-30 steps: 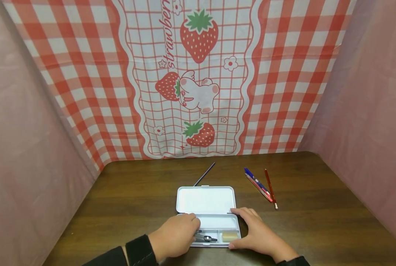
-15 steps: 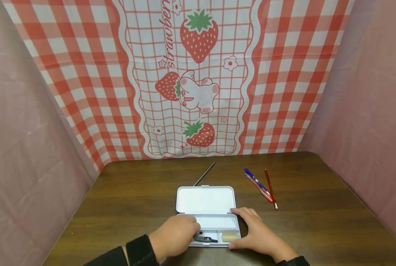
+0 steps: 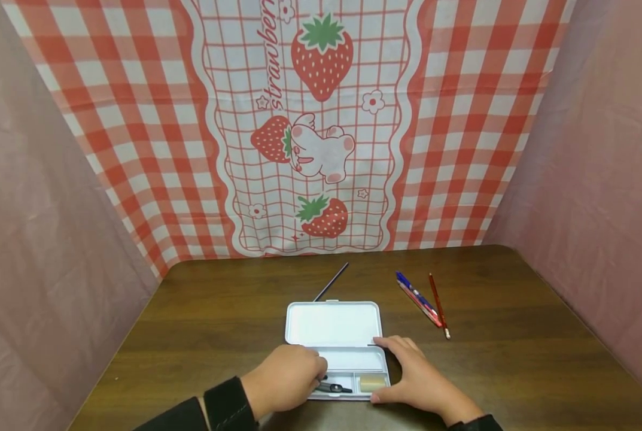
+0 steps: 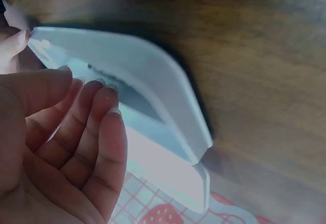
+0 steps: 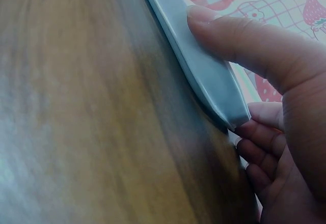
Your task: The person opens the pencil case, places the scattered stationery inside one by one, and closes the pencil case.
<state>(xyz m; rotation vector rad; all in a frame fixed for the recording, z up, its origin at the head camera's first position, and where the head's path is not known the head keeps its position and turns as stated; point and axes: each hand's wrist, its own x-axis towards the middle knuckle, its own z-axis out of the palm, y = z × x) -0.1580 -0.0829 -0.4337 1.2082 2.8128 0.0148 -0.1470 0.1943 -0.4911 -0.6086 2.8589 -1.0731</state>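
A white pencil case (image 3: 334, 323) lies on the table with its lid back. Inside its near part are a grey drawing compass (image 3: 334, 388) and a beige eraser (image 3: 372, 383) in the right compartment. My left hand (image 3: 285, 380) is over the case's left end, its fingertips (image 4: 109, 87) loosely curved at the compass, which they partly cover. A gap shows between thumb and fingers in the left wrist view. My right hand (image 3: 420, 380) grips the case's right end, thumb (image 5: 219, 28) on the front wall and fingers round the far side.
Behind the lid lies a thin dark pencil (image 3: 331, 281). At the right of the brown wooden table (image 3: 213, 311) are a blue pen (image 3: 414, 290), a pinkish pencil or pen (image 3: 420, 305) and a red pencil (image 3: 438, 302). A strawberry-print cloth (image 3: 321, 149) hangs behind.
The compass has shifted slightly and settled lower in its compartment since one second ago. My left hand has edged slightly right. My right hand stays at the case's end.
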